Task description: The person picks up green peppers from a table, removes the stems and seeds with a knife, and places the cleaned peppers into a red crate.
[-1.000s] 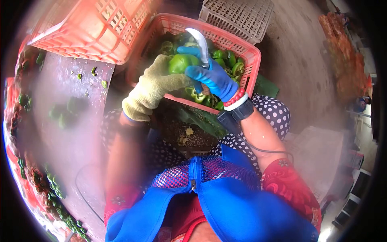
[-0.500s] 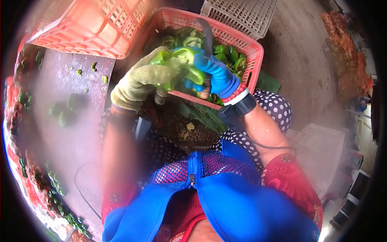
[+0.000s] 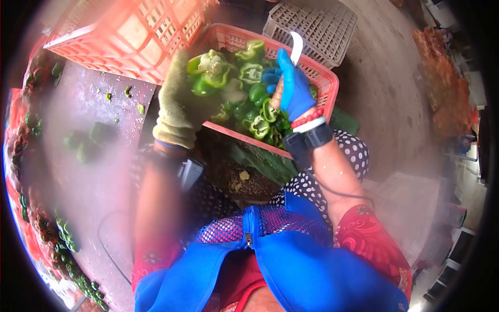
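A pale knitted glove covers my left hand (image 3: 178, 99), which is closed around the left side of a cut green pepper (image 3: 210, 70) whose whitish core shows. My right hand (image 3: 293, 86), in a blue glove, grips the brown handle of a knife (image 3: 296, 48); its short curved blade points up. Both hands are over the pink crate (image 3: 329, 86). Inside the crate lie several cut green pepper pieces (image 3: 259, 126), some showing their hollow insides. The palm side of my left hand is blurred.
A larger pink crate (image 3: 127, 39) stands at the upper left, and a grey crate (image 3: 312, 31) behind the pepper crate. Pepper scraps (image 3: 128, 92) lie on the floor at left. Piles of green peppers (image 3: 67, 236) line the far left. Orange-red heaps (image 3: 442, 78) are at right.
My hands have moved apart. The opened pepper stays with my left hand, while my right hand has shifted right with the knife, whose blade now appears bright.
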Demonstrator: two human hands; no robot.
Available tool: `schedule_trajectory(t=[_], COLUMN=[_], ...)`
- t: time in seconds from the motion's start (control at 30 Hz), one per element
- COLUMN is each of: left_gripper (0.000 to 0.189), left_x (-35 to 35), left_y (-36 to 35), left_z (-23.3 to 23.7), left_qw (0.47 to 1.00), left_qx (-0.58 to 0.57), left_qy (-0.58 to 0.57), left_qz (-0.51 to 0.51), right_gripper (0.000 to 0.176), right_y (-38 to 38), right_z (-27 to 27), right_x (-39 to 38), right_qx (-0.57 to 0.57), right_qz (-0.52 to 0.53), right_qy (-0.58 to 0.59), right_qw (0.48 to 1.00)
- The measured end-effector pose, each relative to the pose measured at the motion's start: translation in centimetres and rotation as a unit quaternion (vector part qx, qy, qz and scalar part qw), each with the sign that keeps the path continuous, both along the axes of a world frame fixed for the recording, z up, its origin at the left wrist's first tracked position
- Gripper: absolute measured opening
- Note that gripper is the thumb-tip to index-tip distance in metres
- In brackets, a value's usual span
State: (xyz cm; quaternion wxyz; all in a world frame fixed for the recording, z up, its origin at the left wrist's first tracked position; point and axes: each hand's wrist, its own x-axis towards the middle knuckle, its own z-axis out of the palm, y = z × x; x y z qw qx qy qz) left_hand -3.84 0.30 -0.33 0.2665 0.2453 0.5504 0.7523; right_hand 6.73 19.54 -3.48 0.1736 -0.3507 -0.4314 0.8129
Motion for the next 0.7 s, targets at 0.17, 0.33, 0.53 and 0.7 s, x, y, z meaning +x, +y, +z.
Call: schedule_trajectory(t=[0.17,0.33,0.53,0.7], left_gripper=[0.049,0.049,0.032,0.034], left_x=[1.1,3.2,1.4,2.0], left_y=[1.6,2.5,0.7,0.4], left_z=[-0.9,2.4,0.6,2.7], left_qw=[0.984,0.99,0.915,0.964], left_qx=[-0.074,-0.137,-0.3,-0.223], left_qy=[0.159,-0.03,0.245,0.002], left_qz=[0.012,0.01,-0.115,-0.143], right_gripper=[0.053,0.04,0.038,0.052], right_y=[-6.8,-3.5,-3.1,-2.8], right_z=[0.6,3.2,3.9,3.4], right_x=[1.6,3.0,3.7,4.6], right_qx=[-0.06,0.012,0.218,0.172], right_qz=[0.169,0.236,0.202,0.277], right_qy=[0.092,0.012,-0.046,0.063], right_qw=[0.98,0.972,0.954,0.943])
